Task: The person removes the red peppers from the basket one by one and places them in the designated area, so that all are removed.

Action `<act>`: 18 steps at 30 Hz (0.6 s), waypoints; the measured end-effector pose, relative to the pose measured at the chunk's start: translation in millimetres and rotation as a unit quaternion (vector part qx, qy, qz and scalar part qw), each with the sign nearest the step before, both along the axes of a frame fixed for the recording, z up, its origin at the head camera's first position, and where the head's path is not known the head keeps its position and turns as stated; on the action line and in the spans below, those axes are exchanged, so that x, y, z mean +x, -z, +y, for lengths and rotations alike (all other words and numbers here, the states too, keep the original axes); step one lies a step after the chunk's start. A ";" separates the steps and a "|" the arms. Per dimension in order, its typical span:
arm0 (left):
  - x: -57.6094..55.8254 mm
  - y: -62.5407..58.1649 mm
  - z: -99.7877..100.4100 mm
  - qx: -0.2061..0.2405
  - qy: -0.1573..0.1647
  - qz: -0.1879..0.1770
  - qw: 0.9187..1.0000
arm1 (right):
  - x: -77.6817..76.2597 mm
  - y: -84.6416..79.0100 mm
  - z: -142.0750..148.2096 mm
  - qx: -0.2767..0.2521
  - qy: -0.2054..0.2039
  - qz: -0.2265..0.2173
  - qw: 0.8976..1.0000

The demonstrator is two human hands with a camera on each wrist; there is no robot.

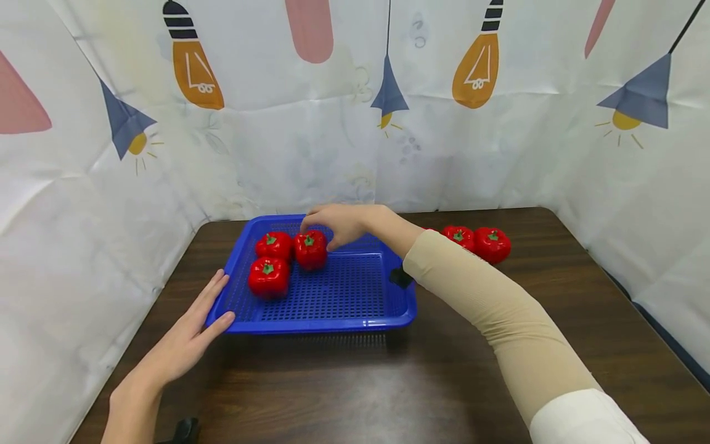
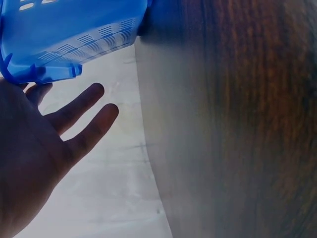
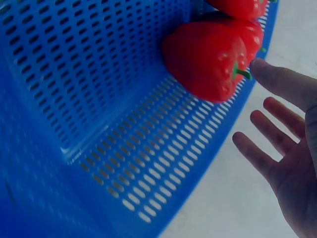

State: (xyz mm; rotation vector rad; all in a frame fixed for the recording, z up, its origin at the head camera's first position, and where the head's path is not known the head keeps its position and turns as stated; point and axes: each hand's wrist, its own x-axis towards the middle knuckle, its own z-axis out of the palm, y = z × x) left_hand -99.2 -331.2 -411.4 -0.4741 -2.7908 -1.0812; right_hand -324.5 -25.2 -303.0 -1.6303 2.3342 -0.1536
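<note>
A blue perforated plastic basket (image 1: 327, 325) holds three red bell peppers with green stems. Two of them, the back-left pepper (image 1: 273, 246) and the front-left pepper (image 1: 269, 278), sit by its left side; another bell pepper (image 1: 310, 250) stands right beside them. Over this last one is my right hand (image 1: 346, 222). In the right wrist view its fingers are spread past the basket's rim, with the thumb (image 3: 282, 82) close to a pepper's stem. My left hand (image 1: 180, 339) rests with extended fingers at the basket's left rim, thumb toward the front corner.
More red bell peppers (image 1: 492, 245) lie on the dark wooden table (image 1: 355, 388) to the right of the basket, partly hidden behind my right sleeve (image 1: 488, 296). A white patterned curtain (image 1: 310, 142) hangs behind the table and along both sides.
</note>
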 end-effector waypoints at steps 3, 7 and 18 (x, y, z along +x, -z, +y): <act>-0.4 0.6 -0.6 0.000 0.000 -0.001 1.000 | 0.7 6.1 -5.2 -0.003 0.002 0.000 1.000; -1.0 -0.5 -1.0 -0.002 0.001 0.000 1.000 | 0.0 12.8 -11.3 -0.004 0.000 -0.008 1.000; 0.3 -2.9 0.4 -0.002 0.000 -0.002 1.000 | -2.0 24.3 -25.0 0.024 0.029 -0.036 0.999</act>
